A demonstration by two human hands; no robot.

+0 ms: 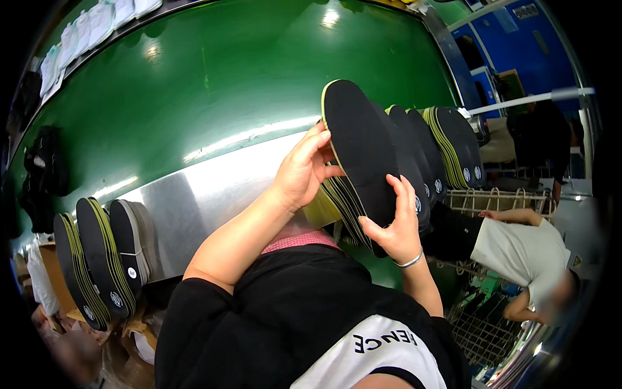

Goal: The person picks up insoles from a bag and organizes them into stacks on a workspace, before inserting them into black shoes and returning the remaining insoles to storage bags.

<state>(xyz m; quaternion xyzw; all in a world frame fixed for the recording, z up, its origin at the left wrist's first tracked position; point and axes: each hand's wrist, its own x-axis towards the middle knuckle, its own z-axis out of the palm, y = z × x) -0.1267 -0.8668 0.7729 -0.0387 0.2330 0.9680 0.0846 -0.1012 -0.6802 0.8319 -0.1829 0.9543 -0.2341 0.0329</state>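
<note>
Pinches, with the fingers of the left hand (303, 168), the thin yellow edge of a black insole (359, 136), long, rounded at the tip, with a matte, cloth-like face. Lays the right hand (398, 223) on the lower part of this same insole, thumb near the edge and fingers spread apart; wears at this wrist a shiny metal bracelet (409, 261). Holds the insole tilted in front of the body, to the left of a row of black insoles (460, 142) with layered yellow edges. Cannot tell well, because of the overlap, about contact with the stack close below (343, 198). Shows a smooth metal surface (220, 194) along a glossy green table (259, 71). Has, at far left, two curved yellow-edged stacks (103, 259) and a grey-edged stack (133, 236). Shows at right a person (525, 249) in a pale shirt, beside a wire rack (499, 194).
</note>
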